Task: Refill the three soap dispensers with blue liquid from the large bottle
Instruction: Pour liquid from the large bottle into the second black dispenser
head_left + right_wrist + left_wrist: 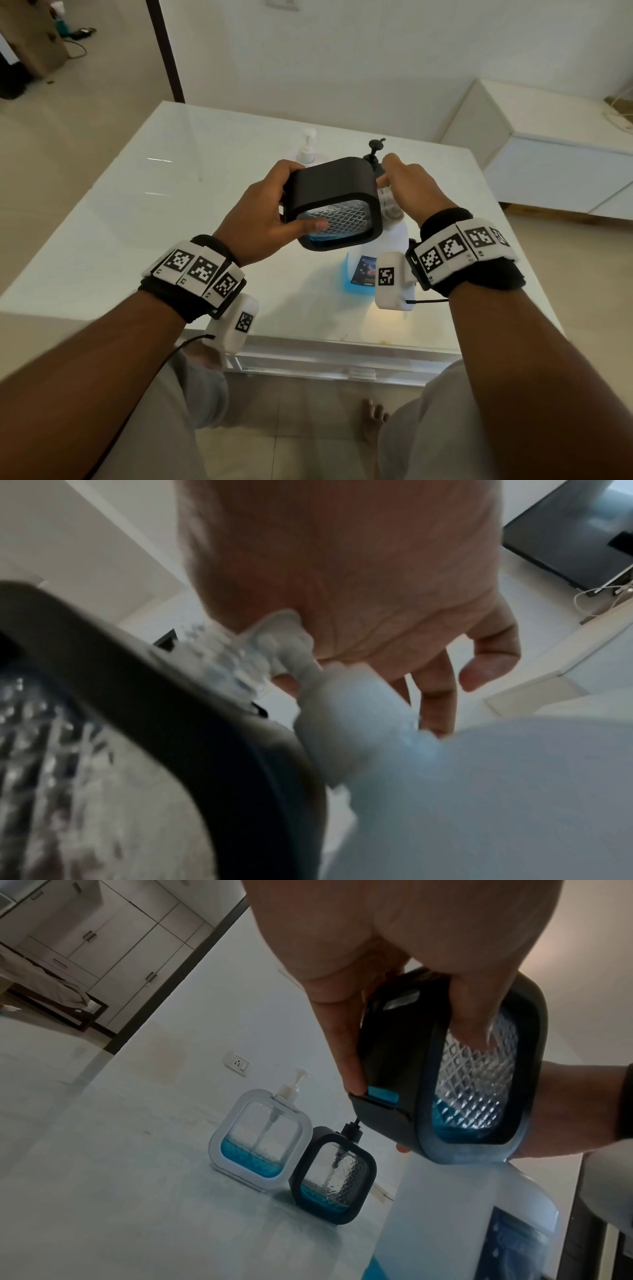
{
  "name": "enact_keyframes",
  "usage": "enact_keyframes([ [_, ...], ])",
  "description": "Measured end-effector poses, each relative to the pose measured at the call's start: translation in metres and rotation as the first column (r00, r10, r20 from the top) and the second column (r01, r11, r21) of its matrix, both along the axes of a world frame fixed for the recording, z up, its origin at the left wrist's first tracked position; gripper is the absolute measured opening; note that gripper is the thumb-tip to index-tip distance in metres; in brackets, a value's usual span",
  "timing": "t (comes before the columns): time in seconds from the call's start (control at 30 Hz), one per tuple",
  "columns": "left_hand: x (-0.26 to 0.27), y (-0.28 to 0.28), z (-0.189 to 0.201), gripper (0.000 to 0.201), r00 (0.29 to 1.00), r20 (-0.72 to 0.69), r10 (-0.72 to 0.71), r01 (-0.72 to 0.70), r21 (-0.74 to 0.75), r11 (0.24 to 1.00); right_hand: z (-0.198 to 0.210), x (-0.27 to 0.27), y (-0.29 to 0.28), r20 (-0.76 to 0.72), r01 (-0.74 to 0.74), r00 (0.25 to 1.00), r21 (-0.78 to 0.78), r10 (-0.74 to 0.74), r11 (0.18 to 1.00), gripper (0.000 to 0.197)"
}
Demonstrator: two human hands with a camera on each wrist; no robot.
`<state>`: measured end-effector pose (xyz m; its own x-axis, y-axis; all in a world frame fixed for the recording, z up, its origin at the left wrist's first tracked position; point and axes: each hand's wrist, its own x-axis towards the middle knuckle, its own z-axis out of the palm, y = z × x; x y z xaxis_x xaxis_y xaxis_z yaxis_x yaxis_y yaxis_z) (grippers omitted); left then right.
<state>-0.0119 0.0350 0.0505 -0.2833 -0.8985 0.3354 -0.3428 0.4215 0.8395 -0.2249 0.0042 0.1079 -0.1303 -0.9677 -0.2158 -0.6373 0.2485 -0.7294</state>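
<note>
large bottle: the landmark. white body, blue liquid low inside, dark label. stands on the white tabletop near its front edge, below both hands. its pump head is blurred in the right wrist view.

right hand: directly above the large bottle. grip curled over the pump head, fingers bent around it; ring and little fingers hang free beside the bottle neck. exact contact of the fingertips cannot be told, the view being blurred.

left hand: above and to the left of the large bottle. grip closed around a held black dispenser, thumb laid across the patterned clear face, fingers wrapped over the opposite side.

held black dispenser: lifted off the tabletop, tilted, its top end turned toward the bottle's pump head, just beside it. clear diamond-patterned window; a small pool of blue liquid at its lowest corner. whether its opening touches the spout cannot be told.

second black dispenser: stands upright on the tabletop beyond the large bottle, black pump fitted. shallow layer of blue liquid at the bottom.

white dispenser: stands upright beyond the large bottle and to the left of the second black dispenser, touching or nearly touching it. white pump fitted, blue liquid filling roughly the lower third.

wall socket: on the wall beyond the tabletop, past both standing dispensers.

white cabinet: far right of the large bottle, against the wall.
</note>
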Motion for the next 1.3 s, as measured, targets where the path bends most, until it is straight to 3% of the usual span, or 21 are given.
enact_keyframes([
  [0.13,0.001,0.0,0.0,0.06,1.0,-0.017,-0.003,0.003,-0.006,1.0,0.003,-0.007,-0.005,-0.012,-0.025,1.0,-0.018,0.025,1.0,0.046],
  [0.33,0.003,0.0,-0.001,0.062,0.999,-0.032,-0.033,0.033,-0.001,0.999,-0.007,-0.004,-0.008,-0.081,0.031,0.996,0.002,-0.03,1.0,0.057],
  [0.5,0.003,0.001,-0.002,0.059,1.0,-0.016,-0.02,0.021,0.016,1.0,-0.013,0.001,-0.007,-0.071,0.045,0.997,0.022,-0.043,0.999,0.047],
  [0.83,0.002,0.002,0.001,0.061,1.0,-0.017,-0.019,0.019,0.021,1.0,-0.007,-0.002,-0.005,0.033,0.064,0.997,-0.025,-0.063,0.998,0.055],
  [1.3,0.002,0.004,-0.001,0.06,1.0,-0.011,-0.02,0.02,0.04,0.999,-0.01,0.004,-0.001,-0.017,0.085,0.996,0.039,-0.084,0.996,0.047],
])
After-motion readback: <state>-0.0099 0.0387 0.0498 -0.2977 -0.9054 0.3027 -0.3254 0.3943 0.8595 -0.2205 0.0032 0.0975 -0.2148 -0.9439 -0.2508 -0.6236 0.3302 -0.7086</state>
